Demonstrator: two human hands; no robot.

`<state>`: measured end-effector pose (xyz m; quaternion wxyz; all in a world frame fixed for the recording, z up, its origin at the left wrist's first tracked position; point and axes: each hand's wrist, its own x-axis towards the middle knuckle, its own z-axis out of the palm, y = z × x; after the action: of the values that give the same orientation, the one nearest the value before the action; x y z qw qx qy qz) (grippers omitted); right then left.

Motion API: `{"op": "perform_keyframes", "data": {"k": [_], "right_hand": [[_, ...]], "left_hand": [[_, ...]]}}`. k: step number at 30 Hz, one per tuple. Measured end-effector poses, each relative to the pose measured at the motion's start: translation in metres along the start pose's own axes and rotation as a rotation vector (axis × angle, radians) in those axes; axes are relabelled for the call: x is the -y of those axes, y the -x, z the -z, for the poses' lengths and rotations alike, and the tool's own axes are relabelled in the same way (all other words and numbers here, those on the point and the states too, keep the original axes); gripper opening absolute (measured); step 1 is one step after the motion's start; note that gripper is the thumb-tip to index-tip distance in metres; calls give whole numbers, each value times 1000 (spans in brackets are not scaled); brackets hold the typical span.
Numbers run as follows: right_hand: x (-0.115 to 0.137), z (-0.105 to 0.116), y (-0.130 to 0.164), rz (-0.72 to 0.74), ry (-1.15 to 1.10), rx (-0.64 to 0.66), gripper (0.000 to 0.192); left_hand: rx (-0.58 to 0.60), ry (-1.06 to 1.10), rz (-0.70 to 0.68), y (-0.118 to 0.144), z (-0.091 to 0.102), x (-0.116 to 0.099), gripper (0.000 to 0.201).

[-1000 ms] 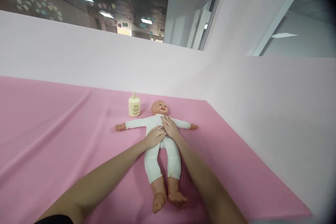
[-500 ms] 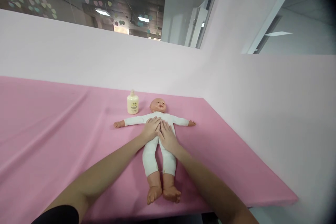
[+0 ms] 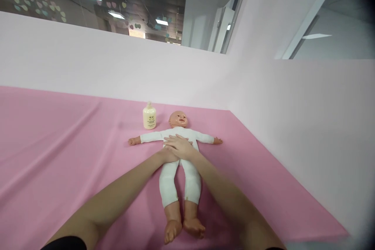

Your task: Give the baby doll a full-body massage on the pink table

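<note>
A baby doll (image 3: 167,181) in a white suit lies on its back, arms stretched out sideways and feet toward me. My left hand (image 3: 170,156) rests flat on the doll's belly, much of it covered by my other hand. Across it lies my right hand (image 3: 181,147), fingers extended and pointing left over the doll's trunk. Neither hand grasps anything. Just left of the doll's head stands a cream-coloured pump bottle (image 3: 149,118) with dark print, apart from both hands.
A pink cover (image 3: 73,136) with a few folds spreads over the table. Behind it rises a white wall (image 3: 117,66) with a window above, and another white wall (image 3: 316,125) stands on the right. The table's right edge slants toward me.
My right hand has turned and slid left, from beside my left hand to on top of it. The view has shifted slightly; the doll and bottle keep their places.
</note>
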<state>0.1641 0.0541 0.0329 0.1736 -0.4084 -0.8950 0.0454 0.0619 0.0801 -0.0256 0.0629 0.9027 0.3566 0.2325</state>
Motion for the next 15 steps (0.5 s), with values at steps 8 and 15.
{"op": "perform_keyframes", "data": {"k": [8, 15], "right_hand": [[-48, -6, -11, -191, -117, -73, 43], [-51, -17, 1, -424, -29, -174, 46]], "left_hand": [[0, 193, -211, -8, 21, 8, 24], [-131, 332, -77, -11, 16, 16, 30]]}}
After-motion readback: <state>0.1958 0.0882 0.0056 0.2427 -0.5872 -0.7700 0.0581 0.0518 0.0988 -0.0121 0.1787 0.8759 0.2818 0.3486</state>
